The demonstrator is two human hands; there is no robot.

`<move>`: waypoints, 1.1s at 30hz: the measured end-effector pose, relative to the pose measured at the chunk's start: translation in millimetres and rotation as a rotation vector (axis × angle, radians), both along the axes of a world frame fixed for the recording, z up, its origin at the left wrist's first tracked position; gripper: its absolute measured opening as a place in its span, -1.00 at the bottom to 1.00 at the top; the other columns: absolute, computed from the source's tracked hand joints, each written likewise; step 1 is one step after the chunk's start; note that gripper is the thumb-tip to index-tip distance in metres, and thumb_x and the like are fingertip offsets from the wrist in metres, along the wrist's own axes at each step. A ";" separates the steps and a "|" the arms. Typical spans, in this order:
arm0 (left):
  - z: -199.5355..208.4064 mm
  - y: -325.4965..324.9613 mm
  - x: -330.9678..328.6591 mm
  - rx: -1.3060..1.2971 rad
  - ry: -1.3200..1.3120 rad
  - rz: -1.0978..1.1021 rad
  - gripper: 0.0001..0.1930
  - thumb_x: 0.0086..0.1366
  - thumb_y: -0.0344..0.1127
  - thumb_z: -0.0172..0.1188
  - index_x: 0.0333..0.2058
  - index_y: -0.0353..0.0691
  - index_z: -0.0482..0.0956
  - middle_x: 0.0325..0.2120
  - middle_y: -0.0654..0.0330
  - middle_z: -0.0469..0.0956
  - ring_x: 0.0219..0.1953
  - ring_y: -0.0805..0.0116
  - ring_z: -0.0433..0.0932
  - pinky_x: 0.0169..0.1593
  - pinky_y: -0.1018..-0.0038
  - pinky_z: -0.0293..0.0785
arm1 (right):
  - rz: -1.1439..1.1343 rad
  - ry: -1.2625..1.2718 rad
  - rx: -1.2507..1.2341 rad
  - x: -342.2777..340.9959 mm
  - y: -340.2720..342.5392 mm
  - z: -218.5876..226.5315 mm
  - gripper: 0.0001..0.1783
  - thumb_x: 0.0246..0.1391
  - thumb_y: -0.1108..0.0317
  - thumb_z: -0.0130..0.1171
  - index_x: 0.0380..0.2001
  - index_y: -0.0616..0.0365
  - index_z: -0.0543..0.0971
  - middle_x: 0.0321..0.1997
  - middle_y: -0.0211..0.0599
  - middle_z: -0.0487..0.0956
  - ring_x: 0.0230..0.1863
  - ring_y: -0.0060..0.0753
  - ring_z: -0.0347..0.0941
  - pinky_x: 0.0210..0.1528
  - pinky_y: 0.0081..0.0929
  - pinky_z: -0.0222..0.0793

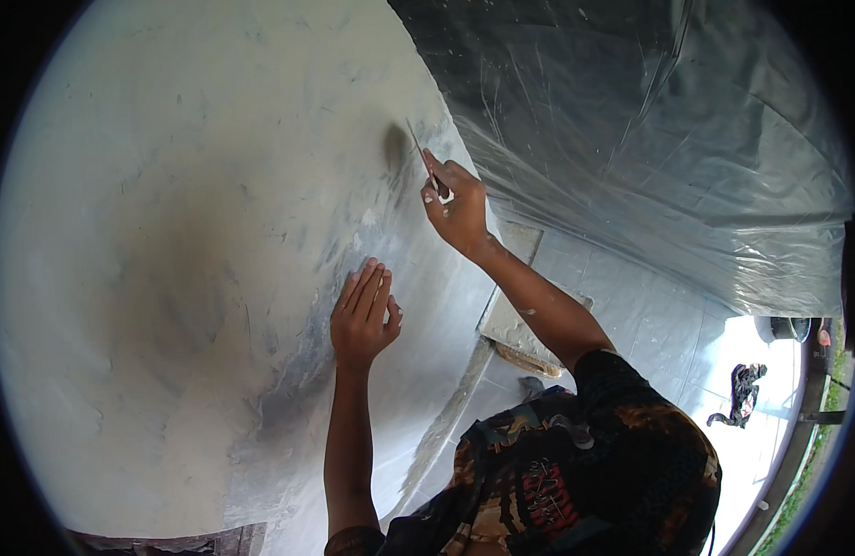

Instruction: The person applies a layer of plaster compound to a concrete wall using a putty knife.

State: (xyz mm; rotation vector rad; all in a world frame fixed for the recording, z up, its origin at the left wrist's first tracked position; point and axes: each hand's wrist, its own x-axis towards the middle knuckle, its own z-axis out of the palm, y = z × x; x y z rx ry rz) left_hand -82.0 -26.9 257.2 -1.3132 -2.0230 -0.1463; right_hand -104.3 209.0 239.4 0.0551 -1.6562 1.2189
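Wall (214, 102), broad, off-white, grey-smeared: presumably rigid, nothing to grasp. Left hand (361, 320), bare, fingers extended, holding nothing, against or just off wall; cannot tell which. Right hand (462, 211), bare, white-flecked, pinching thin, flat, grey-bladed scraper-like tool (418, 144) near wall's right edge: probably light, stiff with slight flex, slippery if wet; best held by handle. Handle mostly hidden behind fingers; blade edge-on, width unreadable.

Soft light leaves blurred shadows on the broad, smeared off-white wall (233, 102); right of it, glare streaks the glossy grey plastic sheet (650, 139) and bleaches the grey tiled floor (654, 315) farthest from it. Fisheye distortion bends straight edges.
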 end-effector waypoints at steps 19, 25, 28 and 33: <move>-4.2 -18.6 6.8 0.067 -0.071 -0.057 -0.62 0.10 -0.51 0.13 -0.05 -0.40 0.59 0.01 0.00 0.60 0.18 0.11 0.52 0.27 0.11 0.34 | -0.256 -0.134 -0.047 -26.2 28.1 21.1 -0.41 -0.07 0.54 0.21 0.13 0.29 0.51 -0.47 -0.16 0.48 -0.48 -0.23 0.43 -0.37 -0.33 0.38; -3.3 -37.3 16.7 0.073 -0.059 -0.069 -0.61 0.11 -0.52 0.11 -0.03 -0.41 0.57 0.01 -0.02 0.60 0.17 0.09 0.52 0.28 0.08 0.32 | -0.224 -0.171 0.134 -6.5 -56.7 -5.9 -0.30 -0.10 0.51 0.30 0.21 0.14 0.45 -0.36 -0.20 0.52 -0.35 -0.15 0.53 -0.28 -0.27 0.48; -3.9 -49.6 20.5 0.108 -0.049 -0.080 -0.61 0.11 -0.51 0.10 -0.04 -0.43 0.56 0.01 -0.03 0.60 0.17 0.07 0.52 0.29 0.08 0.30 | -0.041 -0.066 0.160 41.8 -102.2 -23.9 -0.28 -0.15 0.58 0.28 0.20 0.12 0.48 -0.44 -0.21 0.50 -0.48 -0.23 0.47 -0.33 -0.38 0.47; 0.8 -59.1 24.7 0.108 -0.036 -0.103 -0.61 0.12 -0.50 0.10 -0.03 -0.45 0.56 0.01 -0.04 0.60 0.17 0.05 0.52 0.29 0.08 0.29 | -0.117 -0.051 -0.112 30.4 -61.0 4.2 -0.40 -0.08 0.60 0.21 0.13 0.19 0.54 -0.52 -0.20 0.42 -0.51 -0.32 0.36 -0.37 -0.44 0.36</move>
